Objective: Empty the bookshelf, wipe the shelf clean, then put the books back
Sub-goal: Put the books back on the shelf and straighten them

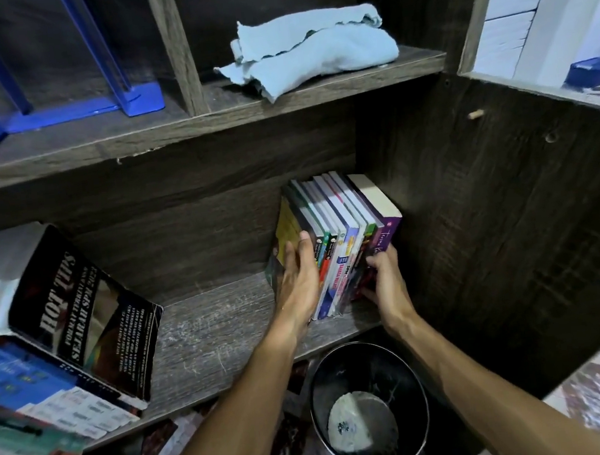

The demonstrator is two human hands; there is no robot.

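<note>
A row of several upright books (343, 229) stands at the right end of the lower wooden shelf (213, 330), close to the dark side panel. My left hand (297, 280) lies flat against the left side of the row, fingers straight. My right hand (384, 277) grips the lower spines at the right end, by a purple book (388, 230). A crumpled light-blue cloth (308, 52) lies on the shelf above. At the left end, a black "HOT TIPS" book (84, 315) leans on a pile of other books (24, 416).
A round black waste bin (367, 406) with white paper inside stands on the floor under my arms. Blue plastic file holders (62, 89) occupy the upper left compartment. The dark side panel (496, 223) closes the shelf on the right. Patterned floor shows at lower right.
</note>
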